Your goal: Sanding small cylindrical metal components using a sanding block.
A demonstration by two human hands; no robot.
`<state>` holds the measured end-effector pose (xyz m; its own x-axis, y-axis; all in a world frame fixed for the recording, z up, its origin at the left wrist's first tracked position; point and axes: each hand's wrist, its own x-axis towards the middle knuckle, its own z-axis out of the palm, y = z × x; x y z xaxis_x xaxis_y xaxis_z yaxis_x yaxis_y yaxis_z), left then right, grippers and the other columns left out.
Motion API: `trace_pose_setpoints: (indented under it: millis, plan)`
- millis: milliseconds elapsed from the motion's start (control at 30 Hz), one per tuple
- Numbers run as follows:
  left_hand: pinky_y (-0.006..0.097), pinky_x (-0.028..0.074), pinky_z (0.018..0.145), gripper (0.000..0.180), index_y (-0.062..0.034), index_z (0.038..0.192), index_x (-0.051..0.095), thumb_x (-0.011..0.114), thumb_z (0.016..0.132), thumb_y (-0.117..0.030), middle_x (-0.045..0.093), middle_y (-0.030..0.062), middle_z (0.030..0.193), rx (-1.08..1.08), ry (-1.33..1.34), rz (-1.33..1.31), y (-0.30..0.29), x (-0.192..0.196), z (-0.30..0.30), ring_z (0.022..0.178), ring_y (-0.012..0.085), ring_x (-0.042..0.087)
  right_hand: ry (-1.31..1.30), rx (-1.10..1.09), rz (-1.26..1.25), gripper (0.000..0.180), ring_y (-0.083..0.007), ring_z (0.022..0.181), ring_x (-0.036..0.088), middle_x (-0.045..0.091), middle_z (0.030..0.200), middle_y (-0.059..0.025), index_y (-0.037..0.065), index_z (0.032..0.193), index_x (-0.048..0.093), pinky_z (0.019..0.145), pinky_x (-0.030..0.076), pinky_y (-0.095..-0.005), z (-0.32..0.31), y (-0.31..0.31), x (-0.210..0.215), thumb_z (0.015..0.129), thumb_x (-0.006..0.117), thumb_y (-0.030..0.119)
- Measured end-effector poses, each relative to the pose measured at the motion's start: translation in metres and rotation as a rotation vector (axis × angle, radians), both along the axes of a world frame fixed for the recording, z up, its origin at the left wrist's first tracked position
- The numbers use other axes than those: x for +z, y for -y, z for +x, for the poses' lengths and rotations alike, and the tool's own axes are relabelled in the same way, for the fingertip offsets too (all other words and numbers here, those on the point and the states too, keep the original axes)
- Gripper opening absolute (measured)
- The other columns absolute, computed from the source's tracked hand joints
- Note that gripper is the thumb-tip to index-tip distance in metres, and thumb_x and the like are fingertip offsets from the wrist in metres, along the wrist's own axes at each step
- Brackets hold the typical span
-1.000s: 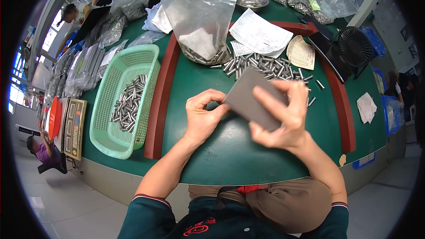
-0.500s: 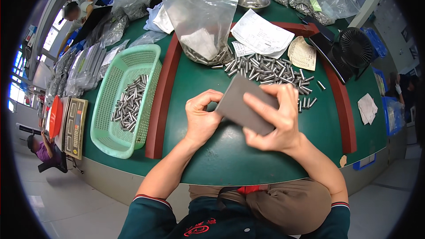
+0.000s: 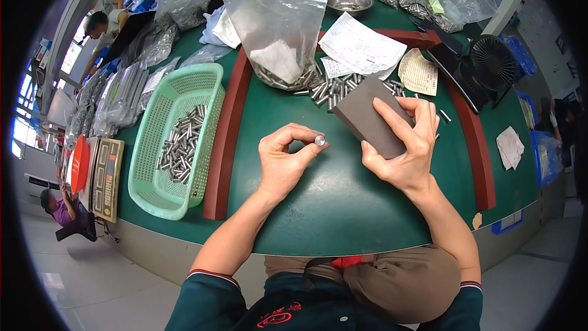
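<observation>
I see left hand pinching metal pin above worktop, middle; probably stiff, light, slick: grip its sides. Right hand grasps grey-brown block, farther right; looks firm, hold opposite edges.

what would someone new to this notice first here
Probably the dark brown-grey block in the right hand, just right of centre above the green table. Next, perhaps the mint-green basket at left, with metal pins inside. The left hand, near the middle, pinches a single pin, its round end showing.
</observation>
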<state>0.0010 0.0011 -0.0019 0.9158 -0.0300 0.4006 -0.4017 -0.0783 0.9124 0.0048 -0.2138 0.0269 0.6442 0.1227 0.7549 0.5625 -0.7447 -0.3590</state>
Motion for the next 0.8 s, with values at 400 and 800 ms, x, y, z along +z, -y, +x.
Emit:
trace_pose_setpoints:
  millis: [400, 800]
  plan:
    - [0.024, 0.051, 0.071, 0.008, -0.0007, 0.08, 0.071, 0.075, 0.076, 0.005, 0.071, 0.0059, 0.083, -0.067, -0.085, -0.006, -0.005, 0.003, -0.001, 0.077, 0.0115, 0.065, 0.043, 0.347, -0.049, 0.059, -0.0281, 0.081, 0.053, 0.058, 0.1, -0.0145, 0.013, 0.106, 0.072, 0.076, 0.036, -0.0389, -0.013, -0.01, 0.017, 0.048, 0.075, 0.023]
    - [0.024, 0.051, 0.07, 0.008, -0.0011, 0.081, 0.071, 0.076, 0.077, 0.003, 0.071, 0.0049, 0.081, -0.057, -0.121, -0.034, -0.007, -0.003, 0.001, 0.075, 0.0103, 0.064, 0.036, 0.263, -0.029, 0.059, -0.0286, 0.086, 0.052, 0.057, 0.1, -0.015, 0.014, 0.107, 0.071, 0.076, 0.036, -0.0405, -0.009, -0.008, 0.011, 0.049, 0.075, 0.025]
